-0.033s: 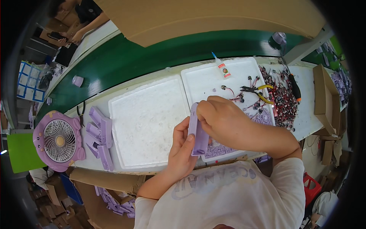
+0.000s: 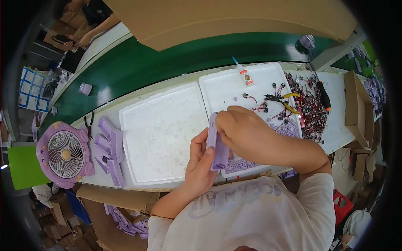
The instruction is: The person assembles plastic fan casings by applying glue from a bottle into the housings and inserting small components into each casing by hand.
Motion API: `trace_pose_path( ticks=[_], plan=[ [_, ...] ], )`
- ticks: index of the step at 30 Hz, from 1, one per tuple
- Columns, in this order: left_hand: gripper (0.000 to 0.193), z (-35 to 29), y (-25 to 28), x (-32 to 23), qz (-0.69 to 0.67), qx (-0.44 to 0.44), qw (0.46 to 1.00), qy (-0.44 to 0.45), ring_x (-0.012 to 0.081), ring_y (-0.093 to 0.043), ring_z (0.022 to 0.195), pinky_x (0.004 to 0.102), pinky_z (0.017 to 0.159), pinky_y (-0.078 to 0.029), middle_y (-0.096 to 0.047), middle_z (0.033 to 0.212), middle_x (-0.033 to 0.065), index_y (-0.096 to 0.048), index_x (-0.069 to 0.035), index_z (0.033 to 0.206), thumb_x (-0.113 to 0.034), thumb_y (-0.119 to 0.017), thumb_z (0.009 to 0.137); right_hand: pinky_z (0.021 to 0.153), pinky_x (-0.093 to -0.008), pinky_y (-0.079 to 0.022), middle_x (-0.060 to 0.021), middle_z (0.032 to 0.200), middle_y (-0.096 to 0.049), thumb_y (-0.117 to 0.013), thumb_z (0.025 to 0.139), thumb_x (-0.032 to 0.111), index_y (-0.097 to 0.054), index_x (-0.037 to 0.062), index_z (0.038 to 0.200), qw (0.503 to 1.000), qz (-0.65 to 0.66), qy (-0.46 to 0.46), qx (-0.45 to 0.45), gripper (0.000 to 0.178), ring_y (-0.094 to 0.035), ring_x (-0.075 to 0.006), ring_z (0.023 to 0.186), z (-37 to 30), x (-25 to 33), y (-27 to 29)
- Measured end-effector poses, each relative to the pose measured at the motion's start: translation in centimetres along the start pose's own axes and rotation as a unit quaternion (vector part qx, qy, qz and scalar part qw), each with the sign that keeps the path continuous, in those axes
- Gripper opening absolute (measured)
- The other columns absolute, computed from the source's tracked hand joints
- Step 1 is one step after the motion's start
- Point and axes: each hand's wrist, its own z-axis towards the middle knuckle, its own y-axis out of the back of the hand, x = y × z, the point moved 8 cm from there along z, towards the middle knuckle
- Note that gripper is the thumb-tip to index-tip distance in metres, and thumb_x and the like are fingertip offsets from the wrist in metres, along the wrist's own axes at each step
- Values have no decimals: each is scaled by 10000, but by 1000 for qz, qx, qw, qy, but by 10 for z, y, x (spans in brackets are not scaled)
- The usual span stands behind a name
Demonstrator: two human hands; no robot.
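Note:
In front of my chest, my left hand (image 2: 200, 167) grips a long, hollow light-purple plastic housing (image 2: 219, 155), its thumb along the near side. The housing stands tilted nearly lengthwise away from me. At its far end my right hand (image 2: 243, 127) is closed, fingers curled down against the inside; whatever they pinch there is hidden. Beyond and right of my hands lie small switch-like parts with wires (image 2: 260, 108) and yellow-handled pliers (image 2: 284, 100). A glue bottle (image 2: 244, 76) with a blue tip lies on the white foam board (image 2: 217, 85).
Another white board (image 2: 163, 138) lies to the left, beside several purple housings (image 2: 111, 142) and a purple fan (image 2: 65, 152). Small purple pieces (image 2: 240, 166) and a heap of wired parts (image 2: 310, 113) are at right. A cardboard box (image 2: 96, 209) holds more housings. A person (image 2: 98, 19) works across the green belt (image 2: 159, 56).

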Motion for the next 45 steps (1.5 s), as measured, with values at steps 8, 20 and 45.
trace_pose_path(
  ticks=[8,20,45],
  plan=[
    [460,3,3,-2,-13,-46,999,17,191,-423,1138,380,953,-348,-420,1243,59,-299,-89,1301,-267,-470,913,566,-381,-434,-109,677,-516,-597,651,-46,-445,27,792,999,1,2,-44,219,-527,-288,685,-2,-1,-5],
    [483,4,-1,0,-36,-34,999,8,190,-422,1150,376,967,-344,-420,1248,61,-297,-81,1296,-281,-497,905,605,-353,-445,-135,690,-536,-604,567,-27,-447,-6,803,1000,-25,10,7,284,-525,-284,700,1,2,-4],
    [423,12,4,-7,-157,8,986,48,228,-484,1082,383,893,-415,-460,1215,132,-321,-45,1282,-274,-418,940,615,-328,-471,-130,779,-598,-573,766,5,-553,13,946,963,204,-171,46,181,-601,-268,748,10,-34,3]
  ],
)
